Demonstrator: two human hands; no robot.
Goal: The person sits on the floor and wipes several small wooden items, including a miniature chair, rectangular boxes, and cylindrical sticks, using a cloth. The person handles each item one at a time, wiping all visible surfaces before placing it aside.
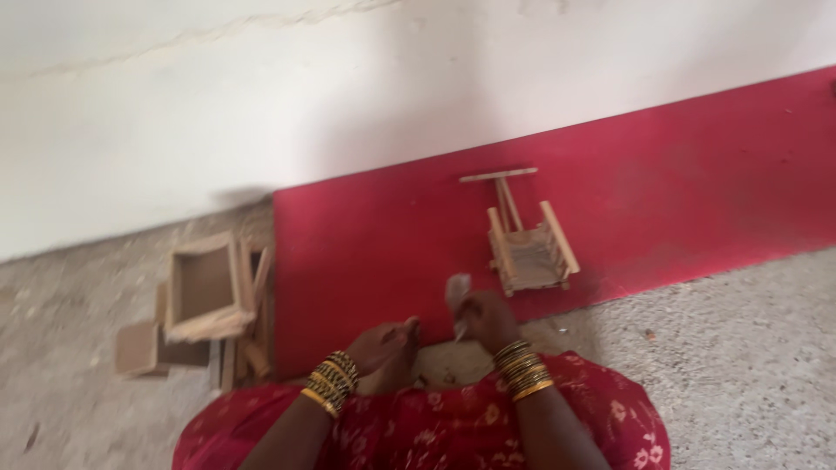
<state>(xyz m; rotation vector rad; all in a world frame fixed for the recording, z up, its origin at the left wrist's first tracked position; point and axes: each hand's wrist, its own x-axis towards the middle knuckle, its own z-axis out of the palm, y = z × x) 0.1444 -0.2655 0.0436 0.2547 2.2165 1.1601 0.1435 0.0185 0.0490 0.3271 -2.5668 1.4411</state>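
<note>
Right hand grip on pale scrap

A plain red mat, pale wooden cart, gold-and-black bangles, red floral-print garment.

Your count: two hands, one small wooden model, one red mat.

You have one left hand and one right hand, each wrist stacked with bangles too blurred to number. One stick-built wooden model sits near the red mat's front edge. One open wooden box lies beside the mat's left edge among loose wood pieces.
</note>
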